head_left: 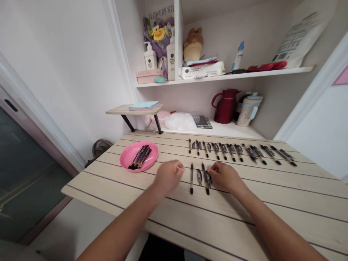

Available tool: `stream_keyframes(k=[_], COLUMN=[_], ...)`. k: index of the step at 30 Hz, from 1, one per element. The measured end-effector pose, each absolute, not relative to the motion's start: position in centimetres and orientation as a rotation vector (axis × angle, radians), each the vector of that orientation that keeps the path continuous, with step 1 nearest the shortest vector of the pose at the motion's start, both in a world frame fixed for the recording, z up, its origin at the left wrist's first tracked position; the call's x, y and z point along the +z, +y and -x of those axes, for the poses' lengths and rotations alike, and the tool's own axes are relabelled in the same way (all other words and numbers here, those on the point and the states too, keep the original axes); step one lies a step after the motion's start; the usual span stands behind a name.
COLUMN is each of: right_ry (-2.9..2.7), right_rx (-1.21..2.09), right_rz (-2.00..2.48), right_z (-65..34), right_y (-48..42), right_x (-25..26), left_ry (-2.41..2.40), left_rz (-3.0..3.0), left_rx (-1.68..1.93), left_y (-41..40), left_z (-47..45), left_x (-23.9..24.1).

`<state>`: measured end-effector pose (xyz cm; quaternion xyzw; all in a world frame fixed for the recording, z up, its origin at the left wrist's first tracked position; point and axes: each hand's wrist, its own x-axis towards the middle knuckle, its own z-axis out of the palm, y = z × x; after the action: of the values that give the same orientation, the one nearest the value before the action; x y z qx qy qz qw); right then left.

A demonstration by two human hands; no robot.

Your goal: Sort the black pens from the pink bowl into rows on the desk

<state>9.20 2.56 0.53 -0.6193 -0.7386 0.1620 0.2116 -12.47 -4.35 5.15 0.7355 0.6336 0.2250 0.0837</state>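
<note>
My right hand (225, 176) rests low over the table, its thumb and fingers pinched at a black pen cap (208, 178) that lies beside an uncapped black pen (205, 178). Left of these lie another loose cap (199, 177) and a second uncapped pen (191, 178). My left hand (169, 175) is slightly blurred, held above the table between the pens and the pink dish (123, 156). Its fingers are curled together; whatever they may hold is hidden. Inside the dish is a bunch of black pens (140, 157) and a small white strip (149, 159).
Behind my hands, a long row of pens and caps (223, 151) crosses the slatted table (168, 217). A small raised stand (116, 109) is at the back left. Along the back are a red jug (226, 107) and a pale tumbler (247, 110), under a white shelf (244, 75).
</note>
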Motion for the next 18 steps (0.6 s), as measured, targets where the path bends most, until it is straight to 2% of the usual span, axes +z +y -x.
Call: stream_keyframes(k=[6, 18], right_ry=[-2.113, -2.110], right_rx=[0.372, 0.500], right_rz=[1.809, 1.829], right_z=[-8.8, -8.5], right_y=[2.2, 2.2], right_x=[0.8, 0.7], left_ry=[1.721, 1.775], left_rz=[-2.323, -2.287], left_rx=[0.489, 0.374], left_y=[-4.8, -4.1], left_z=[5.4, 3.6], left_x=[2.7, 1.7])
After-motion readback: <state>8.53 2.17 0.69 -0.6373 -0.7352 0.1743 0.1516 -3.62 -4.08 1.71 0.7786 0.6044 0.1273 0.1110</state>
